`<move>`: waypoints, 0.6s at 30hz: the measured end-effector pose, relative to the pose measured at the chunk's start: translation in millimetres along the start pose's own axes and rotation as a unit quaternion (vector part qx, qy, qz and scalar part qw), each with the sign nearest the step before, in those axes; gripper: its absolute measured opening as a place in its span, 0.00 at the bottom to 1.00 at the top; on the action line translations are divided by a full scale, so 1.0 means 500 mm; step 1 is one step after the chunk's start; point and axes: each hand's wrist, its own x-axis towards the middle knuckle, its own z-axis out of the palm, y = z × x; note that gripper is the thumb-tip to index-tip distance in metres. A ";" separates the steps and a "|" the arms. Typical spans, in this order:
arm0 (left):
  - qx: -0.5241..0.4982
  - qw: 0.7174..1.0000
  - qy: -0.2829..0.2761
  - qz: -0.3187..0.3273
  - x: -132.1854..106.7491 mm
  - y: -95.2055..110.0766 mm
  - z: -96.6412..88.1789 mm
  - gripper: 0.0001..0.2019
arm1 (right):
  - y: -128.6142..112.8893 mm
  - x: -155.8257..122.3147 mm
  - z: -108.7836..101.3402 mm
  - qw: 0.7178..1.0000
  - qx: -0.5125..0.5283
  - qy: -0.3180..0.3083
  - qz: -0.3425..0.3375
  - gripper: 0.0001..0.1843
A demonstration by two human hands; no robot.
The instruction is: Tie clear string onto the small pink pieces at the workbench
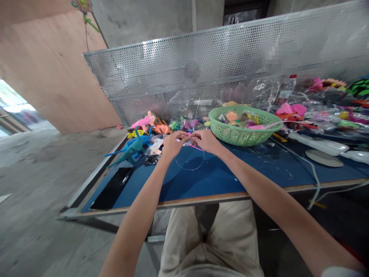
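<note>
Blue tabletop (219, 181): my L hand (175, 144) & R hand (206, 140) pinched a pink strip (196, 147), free end slanting rightward, slightly twd. front edge, nearer R.

The single view comes from the person's head, looking forward and steeply down over their own lap (184, 238). Closest to the lens are the two forearms (144, 209), which run up from the lower edge. The left hand (173, 145) and right hand (208, 141) lie farther out, near the middle. The wide view takes in the table (213, 181), floor (31, 200) to the left and mesh panel (178, 69) behind; the table's front edge slants up rightward.
</note>
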 end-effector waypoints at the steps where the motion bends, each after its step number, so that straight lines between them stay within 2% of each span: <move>1: -0.017 1.000 -0.002 -0.010 0.000 -0.001 0.000 0.12 | -0.003 -0.001 0.000 1.000 -0.006 0.000 0.000 0.09; 4: -0.060 0.998 -0.011 -0.023 0.001 -0.004 -0.001 0.15 | -0.006 -0.001 0.000 1.000 -0.009 0.000 -0.007 0.10; 7: -0.072 0.997 -0.002 -0.027 0.001 -0.004 0.000 0.16 | -0.001 0.002 0.001 0.999 0.038 -0.005 -0.003 0.11; 12: -0.028 0.998 0.032 -0.045 -0.001 -0.002 0.003 0.17 | 0.006 0.006 0.001 0.988 0.139 -0.050 0.054 0.10; 18: -0.004 0.999 0.041 -0.020 0.000 -0.006 0.003 0.17 | 0.008 0.007 -0.003 0.970 0.215 -0.065 0.093 0.09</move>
